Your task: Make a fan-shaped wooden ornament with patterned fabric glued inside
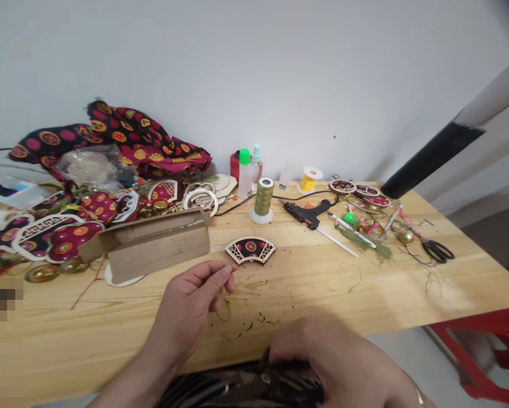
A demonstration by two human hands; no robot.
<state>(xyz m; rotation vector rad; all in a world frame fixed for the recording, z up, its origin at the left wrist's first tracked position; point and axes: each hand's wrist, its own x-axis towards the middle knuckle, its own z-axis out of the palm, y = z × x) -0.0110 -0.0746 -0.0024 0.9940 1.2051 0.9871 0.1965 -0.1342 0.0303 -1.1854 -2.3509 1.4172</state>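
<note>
My left hand (197,294) is above the table with thumb and forefinger pinched on a thin thread (225,313), which loops below the fingers. Just beyond the fingertips lies a fan-shaped wooden ornament (251,249) with a dark patterned fabric centre and cut-out lattice sides. My right hand (317,348) is low by the table's front edge, over my lap and dark clothing. It is smeared by motion and its fingers are hidden. Dark thread scraps (260,317) lie between the hands.
An open cardboard box (161,246) stands left, beside several ornaments (76,238) and patterned cloth (131,133). Behind the fan are a green thread spool (264,198) and bottles (244,175). A black glue gun (307,212), pens, tassels and black scissors (437,250) lie right, near a red stool (483,345).
</note>
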